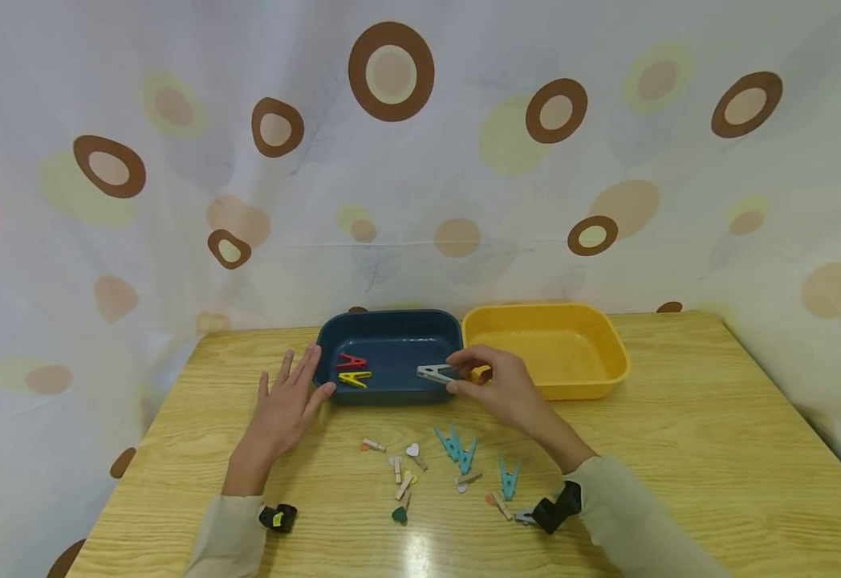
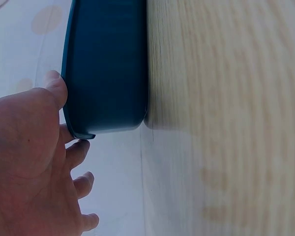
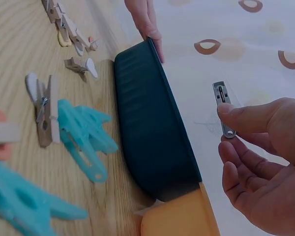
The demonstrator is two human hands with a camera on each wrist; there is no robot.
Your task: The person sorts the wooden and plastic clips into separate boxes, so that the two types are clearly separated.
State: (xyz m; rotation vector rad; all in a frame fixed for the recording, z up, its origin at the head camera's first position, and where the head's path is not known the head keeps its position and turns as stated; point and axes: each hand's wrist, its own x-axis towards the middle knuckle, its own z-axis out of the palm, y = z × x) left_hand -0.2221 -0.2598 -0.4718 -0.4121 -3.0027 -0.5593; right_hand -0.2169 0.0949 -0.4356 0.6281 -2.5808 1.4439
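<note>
My right hand [image 1: 496,384] pinches a grey clothespin [image 1: 435,372] between thumb and fingers, above the right end of the dark blue basin [image 1: 392,397]. In the right wrist view the same grey clothespin [image 3: 223,109] stands nearly upright, higher than the basin's rim. My left hand [image 1: 283,413] touches the basin's left end with fairly straight, spread fingers; the left wrist view shows the thumb [image 2: 56,88] against the rim. Inside the basin lie a red clothespin [image 1: 351,361] and a yellow clothespin [image 1: 355,378].
A yellow basin [image 1: 611,377] adjoins the blue one on the right. In front lie several teal clothespins [image 1: 509,478] and several small wooden clothespins [image 1: 404,485] with decorations. Another grey clothespin [image 1: 525,518] is partly hidden by the right wrist camera. A patterned curtain [image 1: 420,201] hangs behind the table.
</note>
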